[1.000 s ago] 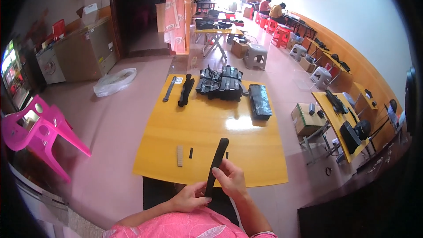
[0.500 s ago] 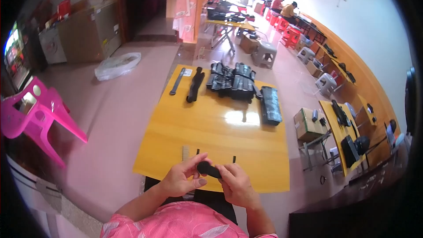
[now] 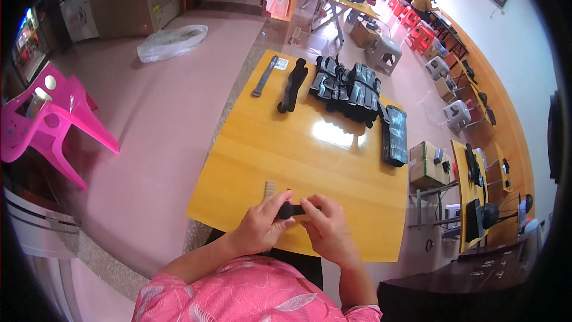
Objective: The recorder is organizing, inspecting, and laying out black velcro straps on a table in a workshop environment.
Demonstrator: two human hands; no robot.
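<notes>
In front of me, above the near edge of the yellow table [image 3: 250,161], a short black strap [image 3: 290,210] with a rounded end is held between both hands. My left hand [image 3: 262,223] pinches the rounded end between thumb and fingers. My right hand [image 3: 329,226] grips the strap farther along, its thumb and index finger closed on it. Just past my left hand lies a small tan ridged block [image 3: 270,188]. On the far half of the table are a grey strap [image 3: 265,77], a folded black strap [image 3: 293,85], tied bundles of dark straps [image 3: 347,87] and a shiny black stack [image 3: 394,137].
A pink plastic chair [image 3: 56,119] stands at the left, a clear plastic bag [image 3: 173,43] on the floor beyond. To the right are a cardboard box [image 3: 428,166] and a narrow side table [image 3: 468,191]. Grey stools [image 3: 383,53] stand farther off; two people sit at the back.
My view has shifted, so the table appears higher and turned. Both hands still hold the black strap; my right fingers have moved along it and the rounded end faces left.
</notes>
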